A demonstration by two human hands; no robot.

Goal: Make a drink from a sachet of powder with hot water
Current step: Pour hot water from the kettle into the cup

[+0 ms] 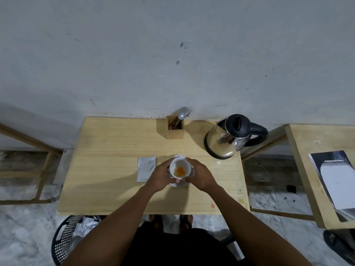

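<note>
A white cup (177, 162) with orange powder (180, 171) in its bottom stands on a white saucer (173, 184) in the middle of the wooden table (107, 169). My left hand (161, 176) wraps the cup's left side and my right hand (202, 175) wraps its right side, fingertips meeting at the near rim. A shiny grey bit shows between my right fingers and the cup; I cannot tell what it is. A silver sachet (146, 168) lies flat just left of the cup. The steel kettle (228, 138) with black lid and handle stands at the back right.
A wooden holder (174, 129) with a spoon and fork stands at the back edge by the wall. A second table (307, 160) with a printed sheet is to the right. A black plastic basket (65, 240) sits on the floor at the near left.
</note>
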